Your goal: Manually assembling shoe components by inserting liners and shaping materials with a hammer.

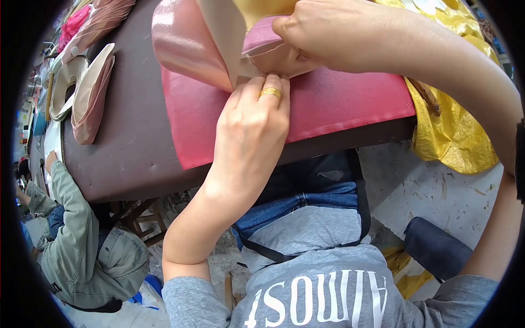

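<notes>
Both hands are working a pale pink satin piece (262, 52) lying on a red sheet (328, 109) at the near edge of the brown table (120, 147). The left hand (251, 126), wearing a gold ring (270, 93), is pressing down with its fingertips tucked out of sight. The right hand (322, 33) is pinching the fabric's stitched edge closed. The picture's top edge is cutting off the piece, so its full shape is hard to make out.

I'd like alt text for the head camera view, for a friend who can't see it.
Seen from above, a person's left hand, wearing a gold ring, and right hand pinch a pink satin shoe over a red cloth on a dark table. Yellow fabric hangs at the right, and another person in a grey-green jacket sits at the left.
</notes>
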A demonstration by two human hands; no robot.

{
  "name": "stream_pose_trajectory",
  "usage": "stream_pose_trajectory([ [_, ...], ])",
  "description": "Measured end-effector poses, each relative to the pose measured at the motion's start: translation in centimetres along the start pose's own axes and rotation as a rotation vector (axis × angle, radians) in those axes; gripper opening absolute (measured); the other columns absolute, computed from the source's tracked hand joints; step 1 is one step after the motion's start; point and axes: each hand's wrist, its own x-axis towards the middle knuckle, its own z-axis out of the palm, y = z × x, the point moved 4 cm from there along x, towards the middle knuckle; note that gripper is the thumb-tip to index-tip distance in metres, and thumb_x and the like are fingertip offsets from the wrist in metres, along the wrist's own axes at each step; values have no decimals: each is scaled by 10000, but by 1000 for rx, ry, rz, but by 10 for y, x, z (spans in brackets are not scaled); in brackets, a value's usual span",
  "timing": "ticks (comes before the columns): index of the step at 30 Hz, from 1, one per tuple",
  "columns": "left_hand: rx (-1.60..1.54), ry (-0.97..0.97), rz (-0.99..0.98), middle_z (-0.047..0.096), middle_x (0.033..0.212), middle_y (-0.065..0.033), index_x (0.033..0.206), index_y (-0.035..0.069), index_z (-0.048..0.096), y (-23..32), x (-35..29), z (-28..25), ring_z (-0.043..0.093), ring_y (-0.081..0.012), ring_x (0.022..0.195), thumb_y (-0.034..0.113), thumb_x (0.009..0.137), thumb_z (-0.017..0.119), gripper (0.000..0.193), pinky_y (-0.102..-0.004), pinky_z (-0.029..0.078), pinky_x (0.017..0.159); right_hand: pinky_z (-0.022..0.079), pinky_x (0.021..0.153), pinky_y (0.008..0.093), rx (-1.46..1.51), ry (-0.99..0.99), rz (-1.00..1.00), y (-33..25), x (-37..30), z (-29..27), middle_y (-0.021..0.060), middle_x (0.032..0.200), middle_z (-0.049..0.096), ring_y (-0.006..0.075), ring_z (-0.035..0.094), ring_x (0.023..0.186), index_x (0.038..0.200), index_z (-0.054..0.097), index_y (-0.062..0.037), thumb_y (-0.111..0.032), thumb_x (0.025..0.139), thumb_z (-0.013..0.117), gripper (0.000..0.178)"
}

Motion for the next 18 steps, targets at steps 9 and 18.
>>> stream_pose_trajectory([
  [9,-87,5,20,577,1025,-119,971,-14,658,-3,14,6,535,-212,762,43,748,621,233,-311,475,749,538,706,310,24,-243,77,1,4,-8,99,776,685,216,658,718,881,738,-75,-132,852,619,135],
  [18,148,-106,155,577,879,-148,895,-28,659,1,19,13,518,-211,757,39,747,604,171,-298,450,740,519,653,303,-205,51,12,-19,-12,5,111,814,657,190,633,735,952,695,-5,-54,758,643,207],
])
